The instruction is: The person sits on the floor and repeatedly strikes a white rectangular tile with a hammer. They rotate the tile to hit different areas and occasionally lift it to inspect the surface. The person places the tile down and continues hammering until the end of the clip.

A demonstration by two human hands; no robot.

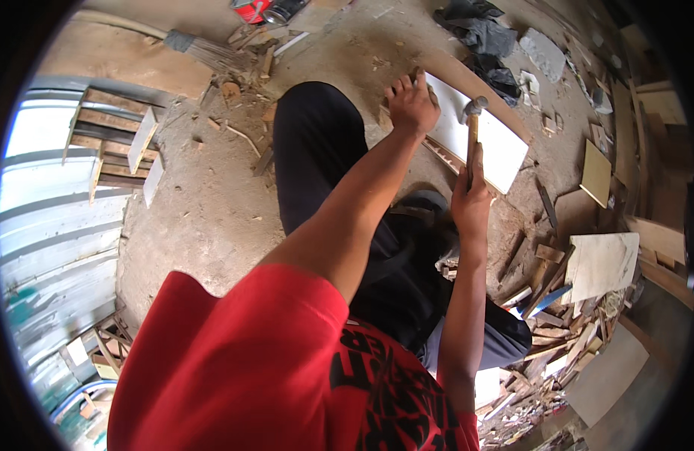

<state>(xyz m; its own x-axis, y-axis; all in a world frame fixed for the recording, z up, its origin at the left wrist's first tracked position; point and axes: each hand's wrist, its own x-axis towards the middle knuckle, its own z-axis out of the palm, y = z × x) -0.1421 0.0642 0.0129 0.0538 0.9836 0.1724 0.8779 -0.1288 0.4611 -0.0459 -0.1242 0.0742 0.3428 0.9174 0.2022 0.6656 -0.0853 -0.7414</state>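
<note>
A hammer (473, 139) with a wooden handle is gripped in my right hand (471, 199), its metal head raised over a white-faced board (508, 146). That board lies at a slant in front of me, with a thin wooden strip (446, 154) along its near edge. My left hand (413, 107) is closed around the board's left end, fingers curled over it. Whether a nail is pinched there is too small to tell. Behind the white face runs a brown wooden panel (459, 75).
Black plastic bags (486, 37) and a broken concrete chunk (542, 54) lie beyond the board. Wood offcuts (565, 331) heap up at right, near a pale panel (602, 263). At left are a broom (204, 49), a slatted wooden frame (110, 135) and corrugated sheeting (54, 240).
</note>
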